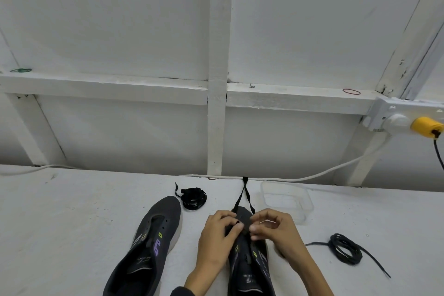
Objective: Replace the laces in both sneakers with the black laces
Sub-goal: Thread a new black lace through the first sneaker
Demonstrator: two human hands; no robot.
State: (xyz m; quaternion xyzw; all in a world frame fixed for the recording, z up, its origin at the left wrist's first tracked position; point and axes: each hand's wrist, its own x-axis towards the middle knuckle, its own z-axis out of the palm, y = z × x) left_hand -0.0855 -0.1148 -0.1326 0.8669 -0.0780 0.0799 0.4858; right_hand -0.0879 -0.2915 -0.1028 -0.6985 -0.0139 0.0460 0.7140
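Observation:
Two dark grey sneakers lie on the white table with toes pointing away. The left sneaker (150, 243) has bare eyelets and no lace. Both hands work over the toe end of the right sneaker (249, 269). My left hand (217, 235) pinches a black lace (242, 196) at an eyelet. My right hand (276, 230) has its fingers curled at the opposite eyelet row, pinching the lace or shoe edge. Two lace strands run from the shoe toward the wall, crossing there. One coiled black lace (193, 197) lies beyond the left sneaker, another coiled black lace (346, 249) right of my right hand.
A clear plastic container (287, 199) stands just behind my right hand. A white cable (312, 176) runs along the foot of the white panelled wall to a socket box (394, 115) with a yellow plug (425, 126) at the right.

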